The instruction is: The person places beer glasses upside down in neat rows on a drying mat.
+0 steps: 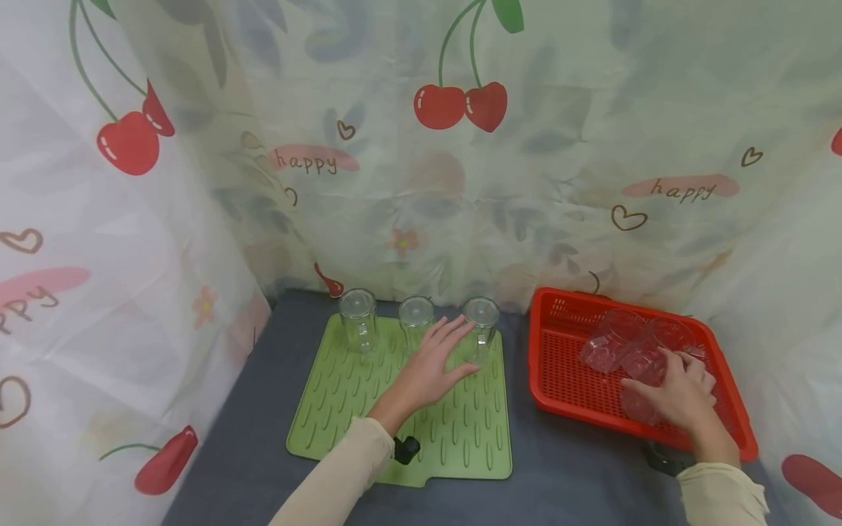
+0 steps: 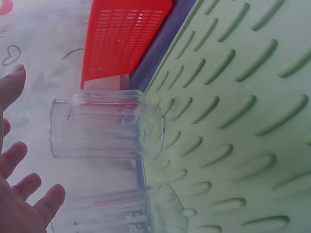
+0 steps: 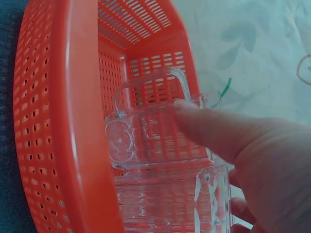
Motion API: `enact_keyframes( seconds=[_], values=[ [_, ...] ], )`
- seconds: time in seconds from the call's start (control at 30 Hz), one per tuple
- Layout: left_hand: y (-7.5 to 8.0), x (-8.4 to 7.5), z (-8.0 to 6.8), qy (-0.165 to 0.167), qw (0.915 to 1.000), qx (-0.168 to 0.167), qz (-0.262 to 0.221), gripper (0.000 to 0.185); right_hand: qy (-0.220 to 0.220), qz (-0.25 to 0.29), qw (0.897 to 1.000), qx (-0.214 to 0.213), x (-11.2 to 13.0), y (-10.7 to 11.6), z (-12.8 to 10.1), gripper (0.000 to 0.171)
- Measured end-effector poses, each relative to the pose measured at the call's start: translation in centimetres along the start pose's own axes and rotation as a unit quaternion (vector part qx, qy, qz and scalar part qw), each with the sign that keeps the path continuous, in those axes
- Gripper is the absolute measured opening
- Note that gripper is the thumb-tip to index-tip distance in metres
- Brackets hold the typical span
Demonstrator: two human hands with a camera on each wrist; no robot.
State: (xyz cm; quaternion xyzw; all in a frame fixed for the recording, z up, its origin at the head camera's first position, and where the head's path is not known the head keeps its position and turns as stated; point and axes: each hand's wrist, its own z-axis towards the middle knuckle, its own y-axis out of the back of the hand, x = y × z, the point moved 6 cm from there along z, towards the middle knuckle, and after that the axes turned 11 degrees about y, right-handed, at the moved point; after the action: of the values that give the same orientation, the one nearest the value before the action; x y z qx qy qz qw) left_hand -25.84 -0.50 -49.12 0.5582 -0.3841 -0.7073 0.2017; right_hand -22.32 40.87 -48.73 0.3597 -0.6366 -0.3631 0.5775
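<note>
So far, three clear glasses stand upside down in a row along the back edge of the green mat (image 1: 342, 409): left glass (image 1: 358, 319), middle glass (image 1: 416, 320), right glass (image 1: 481, 325). The left hand (image 1: 430, 369) hovers over the mat w/ fingers spread and relaxed, holding nothing, fingertips just beside the right glass; the wrist view shows a gap between them.

The right hand (image 1: 680, 391) is down in the red basket (image 1: 559, 380) at the mat's right, fingers curled onto one of the glasses (image 1: 641, 365) lying there. Wrist view shows a finger pressed on its side, near a handle. Looks like a grip, not lifted yet.

Judging by this: 3 glasses racked, approx. 3–4 more piled in the basket, exact count hard to tell since they overlap. Front rows of the mat are bare, so roughly halfway.
</note>
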Motion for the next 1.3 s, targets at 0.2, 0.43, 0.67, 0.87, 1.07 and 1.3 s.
enact_keyframes(
  seconds=[0.2,0.43,0.67,0.87,1.07,1.3],
  values=[
    [0.4,0.9,-1.1,0.014,0.9998,-0.008,-0.015,0.074,0.015,0.000,1.000,0.007,-0.5,0.0,0.4,0.109],
    [1.0,1.7,-2.0,0.019,0.9994,-0.023,-0.015,0.074,0.037,0.010,0.998,0.040,-1.1,0.5,0.8,0.094],
    [2.5,2.8,-3.1,0.024,0.9984,-0.050,-0.013,0.073,0.032,0.016,0.997,0.067,-1.1,0.5,1.0,0.097],
    [3.6,5.1,-4.0,0.047,0.9952,-0.078,-0.036,0.070,0.021,0.018,0.997,0.076,-1.1,0.5,1.1,0.095],
    [5.0,8.9,-6.0,0.086,0.9905,-0.096,-0.048,0.062,0.017,0.023,0.996,0.079,-1.0,0.4,1.1,0.094],
    [6.8,13.2,-7.6,0.153,0.9838,-0.086,-0.038,0.051,0.011,0.032,0.996,0.077,-0.9,0.1,1.0,0.092]
  ],
)
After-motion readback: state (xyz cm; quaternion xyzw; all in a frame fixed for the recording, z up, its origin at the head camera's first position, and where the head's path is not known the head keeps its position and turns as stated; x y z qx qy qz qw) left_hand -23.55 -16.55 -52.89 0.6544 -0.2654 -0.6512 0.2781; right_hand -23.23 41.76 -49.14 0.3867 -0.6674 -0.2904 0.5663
